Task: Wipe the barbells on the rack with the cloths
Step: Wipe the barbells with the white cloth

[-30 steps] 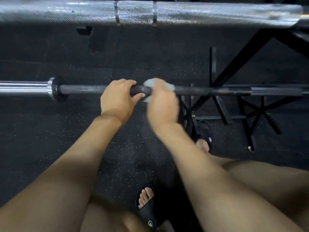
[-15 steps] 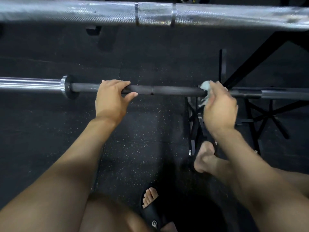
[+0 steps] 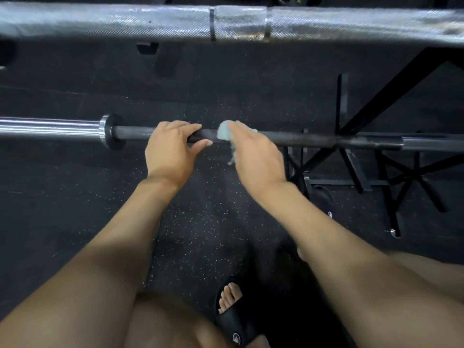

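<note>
Head view: the camera looks down over two bare forearms to a rack of bars above a dark speckled floor (image 3: 200,234).
Lower barbell: the dark barbell (image 3: 301,139) lies level across the middle of the picture; its shiny chrome sleeve (image 3: 47,128) and collar (image 3: 110,131) are at the left end.
Left hand: the left hand (image 3: 170,149) is on the dark shaft just right of the collar, fingers curled over the top and thumb under the bar, so it grips the barbell.
Right hand: the right hand (image 3: 253,151) is just beside the left one, a little blurred, and it presses the cloth on the shaft; the fingers bend over the cloth and hold it.
Cloth: the pale blue-grey cloth (image 3: 224,130) sits on the bar between the two hands, and a thin end of it hangs down below the bar.
Upper barbell: a thick silver bar (image 3: 125,22) with rough knurled surface crosses the top of the picture, well apart from the hands.
Rack: the black rack frame (image 3: 376,96) stands at the right, its struts going under the dark bar.
Feet: one foot in a black slide sandal (image 3: 233,317) is at the bottom; a second sandal (image 3: 324,199) is near the rack base.
</note>
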